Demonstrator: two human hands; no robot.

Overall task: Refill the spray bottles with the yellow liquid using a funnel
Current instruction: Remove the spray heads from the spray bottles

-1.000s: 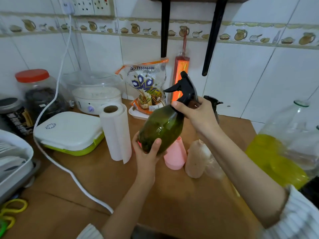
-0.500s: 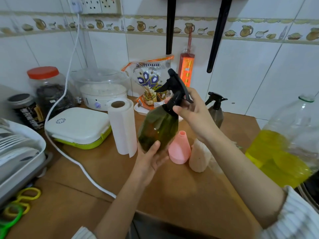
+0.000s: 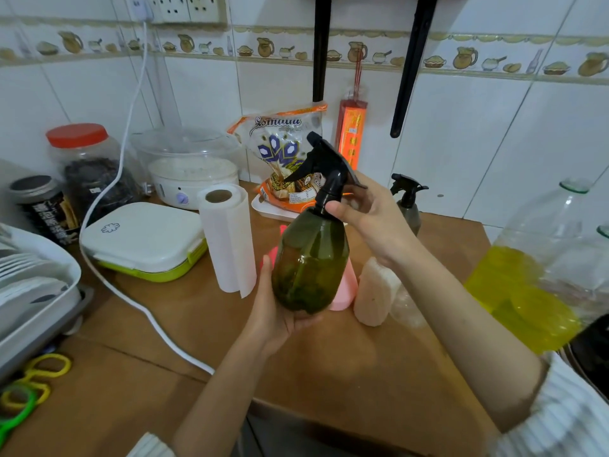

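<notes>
Left hand (image 3: pixel 280 311) is cupping the base of the green spray bottle (image 3: pixel 311 258) from below, palm up, fingers curled around its underside. Right hand (image 3: pixel 369 222) is pinching the bottle's neck just under the black trigger head (image 3: pixel 324 166), thumb in front, fingers wrapped behind. Bottle is being held above the table (image 3: pixel 329 357), not touching it.

Change from a second ago: the bottle was leaning steeply with the trigger head toward the right; it is now standing nearly upright, and the left hand has shifted from the side of the body to beneath the base.

Directly behind the bottle a pink funnel (image 3: pixel 346 288) is sitting wide end down on the table. Just right of it, a pale sponge-like block (image 3: pixel 375 291). Further back, a second spray bottle (image 3: pixel 408 206) is standing upright near the wall. At the right edge, a large clear bottle of yellow liquid (image 3: pixel 534 282).

Left of the hands, a paper towel roll (image 3: pixel 227 239) is standing on end.

Writing: the snack bag (image 3: pixel 283 159) against the wall is showing a script word, roughly "Esmaaa", not sharp enough to confirm. The dark tin (image 3: pixel 43 206) is carrying pale characters, unreadable.
</notes>
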